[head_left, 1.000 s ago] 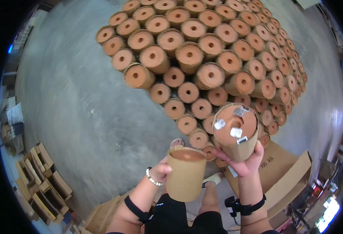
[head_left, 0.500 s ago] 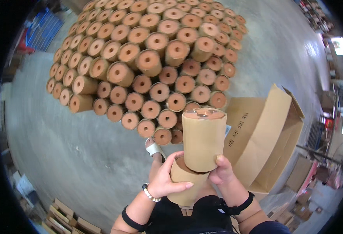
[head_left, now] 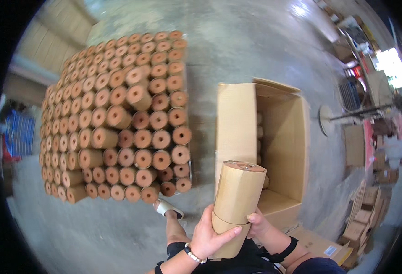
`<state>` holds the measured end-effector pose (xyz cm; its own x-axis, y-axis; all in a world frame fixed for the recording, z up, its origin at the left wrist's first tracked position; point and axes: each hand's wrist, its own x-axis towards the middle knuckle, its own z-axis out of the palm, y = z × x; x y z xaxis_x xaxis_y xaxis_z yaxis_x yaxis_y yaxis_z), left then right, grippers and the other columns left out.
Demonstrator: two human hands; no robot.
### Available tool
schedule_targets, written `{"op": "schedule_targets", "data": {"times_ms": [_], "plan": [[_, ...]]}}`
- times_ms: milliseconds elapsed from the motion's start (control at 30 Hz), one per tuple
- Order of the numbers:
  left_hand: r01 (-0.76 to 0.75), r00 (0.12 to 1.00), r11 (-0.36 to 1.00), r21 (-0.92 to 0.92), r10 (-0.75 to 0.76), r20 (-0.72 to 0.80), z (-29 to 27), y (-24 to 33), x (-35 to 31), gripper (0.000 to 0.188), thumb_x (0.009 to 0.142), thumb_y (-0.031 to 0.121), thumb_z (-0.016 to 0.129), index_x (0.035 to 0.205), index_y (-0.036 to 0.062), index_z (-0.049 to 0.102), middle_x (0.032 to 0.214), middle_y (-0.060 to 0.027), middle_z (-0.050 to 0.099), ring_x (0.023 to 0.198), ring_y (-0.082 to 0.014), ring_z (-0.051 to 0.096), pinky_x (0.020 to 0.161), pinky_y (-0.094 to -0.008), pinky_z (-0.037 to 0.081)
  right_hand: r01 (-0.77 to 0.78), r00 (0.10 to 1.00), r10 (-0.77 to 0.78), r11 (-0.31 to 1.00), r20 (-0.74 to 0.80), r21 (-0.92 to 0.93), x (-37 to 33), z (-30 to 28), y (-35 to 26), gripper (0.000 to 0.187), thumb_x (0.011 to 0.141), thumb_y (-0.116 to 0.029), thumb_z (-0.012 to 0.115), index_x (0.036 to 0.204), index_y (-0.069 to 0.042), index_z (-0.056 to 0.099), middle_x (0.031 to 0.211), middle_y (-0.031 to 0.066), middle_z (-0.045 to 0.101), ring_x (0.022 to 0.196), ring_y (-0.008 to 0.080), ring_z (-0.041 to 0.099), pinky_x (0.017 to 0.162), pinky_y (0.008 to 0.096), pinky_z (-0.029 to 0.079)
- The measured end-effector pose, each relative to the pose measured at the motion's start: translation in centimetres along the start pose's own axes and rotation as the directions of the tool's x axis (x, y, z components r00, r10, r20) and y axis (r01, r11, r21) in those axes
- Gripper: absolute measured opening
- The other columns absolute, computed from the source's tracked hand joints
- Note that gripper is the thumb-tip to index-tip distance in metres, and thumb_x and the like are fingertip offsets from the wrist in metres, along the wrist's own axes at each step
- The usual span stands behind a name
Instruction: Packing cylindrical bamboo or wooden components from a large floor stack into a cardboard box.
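Observation:
My left hand (head_left: 206,238) is wrapped round a lower brown cardboard tube (head_left: 228,250), thumb across its front. Directly above it stands an upper cardboard cylinder (head_left: 239,192), in line with the tube and tilted slightly right. Its reddish-brown top end has small shiny pieces on it. My right hand (head_left: 260,227) grips the right side where the two meet, its thumb at the seam and most fingers hidden behind. How deep the upper cylinder sits in the lower tube cannot be seen. Just beyond is a large open cardboard box (head_left: 236,114), with several cylinders partly visible inside.
On the left stands a wide block of upright cardboard cylinders (head_left: 142,138) with holed reddish ends, some higher than others. A fan stand (head_left: 325,119) is on the right. Flattened cardboard (head_left: 315,242) and stacked cartons (head_left: 363,219) lie at the lower right.
My view has turned right, bringing the box nearer the middle. The upper cylinder, earlier offset over the lower tube's open mouth, is now lined up with it, and the mouth is covered.

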<state>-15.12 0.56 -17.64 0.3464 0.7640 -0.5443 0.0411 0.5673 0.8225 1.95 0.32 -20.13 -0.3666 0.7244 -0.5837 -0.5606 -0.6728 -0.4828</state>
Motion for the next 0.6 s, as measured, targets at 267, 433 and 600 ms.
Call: {"op": "schedule_targets", "data": {"times_ms": [267,433,600], "plan": [[0.030,0.991,0.986,-0.166,-0.008,0.132,8.8,1.5,6.2,0.073,0.070,0.029,0.069,0.121,-0.0036,0.028,0.109,-0.0160,0.049,0.102,-0.0217,0.049,0.085,-0.0325,0.041,0.200,0.971,-0.192,0.979,-0.145,0.046,-3.5,-7.2,-4.4,0.080,0.062,-0.029,0.071,0.126,-0.003,0.030,0.121,0.0067,0.042,0.111,0.0178,0.041,0.094,0.0335,0.034],[0.132,0.980,0.921,-0.366,-0.067,0.185,14.1,1.6,10.5,0.067,0.076,0.022,0.063,0.123,-0.0037,0.022,0.115,-0.0152,0.043,0.107,-0.0206,0.043,0.088,-0.0325,0.038,0.190,0.945,-0.221,0.971,-0.240,-0.144,-3.1,-11.3,-9.9,0.087,0.059,-0.025,0.075,0.129,-0.005,0.025,0.121,0.0063,0.041,0.111,0.0179,0.041,0.094,0.0332,0.033],[-0.034,0.998,0.998,-0.053,0.031,-0.048,17.5,-1.9,11.7,0.074,0.077,0.029,0.061,0.125,-0.0045,0.016,0.122,-0.0235,0.026,0.113,-0.0298,0.031,0.094,-0.0379,0.031,-0.009,0.960,-0.091,0.935,-0.265,-0.356,1.6,-15.5,-15.7,0.088,0.056,-0.027,0.072,0.127,0.000,0.029,0.118,0.0108,0.046,0.108,0.0215,0.045,0.091,0.0329,0.036]]}}
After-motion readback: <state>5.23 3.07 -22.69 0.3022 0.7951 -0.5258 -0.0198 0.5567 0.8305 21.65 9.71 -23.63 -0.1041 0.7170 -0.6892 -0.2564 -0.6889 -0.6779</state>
